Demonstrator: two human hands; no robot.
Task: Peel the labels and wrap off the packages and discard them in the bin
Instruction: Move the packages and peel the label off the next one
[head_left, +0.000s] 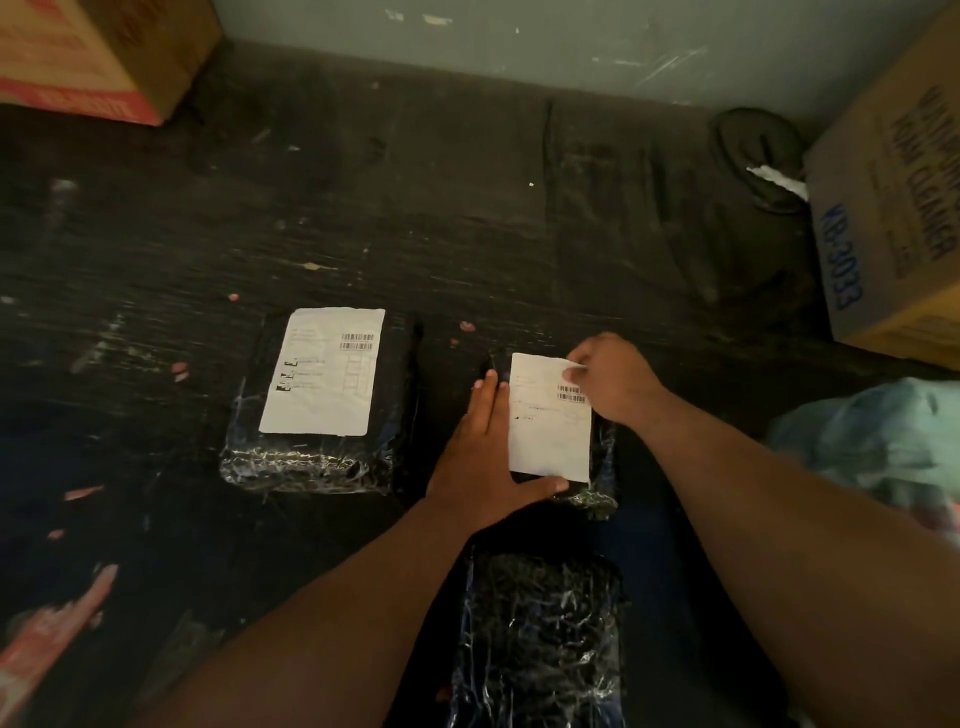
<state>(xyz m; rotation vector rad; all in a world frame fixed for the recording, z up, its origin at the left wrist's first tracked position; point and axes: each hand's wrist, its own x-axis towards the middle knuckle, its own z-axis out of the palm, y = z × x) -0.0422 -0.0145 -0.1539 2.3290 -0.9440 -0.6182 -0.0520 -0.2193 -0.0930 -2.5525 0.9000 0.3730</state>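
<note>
Right now my left hand lies flat, fingers straight, pinning the middle package on the dark floor, while my right hand pinches its label at the far right corner, long axis running toward me.

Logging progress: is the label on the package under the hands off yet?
Still on: label lies flat; right hand pinches its top corner.

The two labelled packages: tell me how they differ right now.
The left package lies untouched, while the middle package is pressed by the left hand. The left package's label lies flat; the middle package's label is pinched at its top corner by the right hand. Both are black, wrapped in shiny film.
</note>
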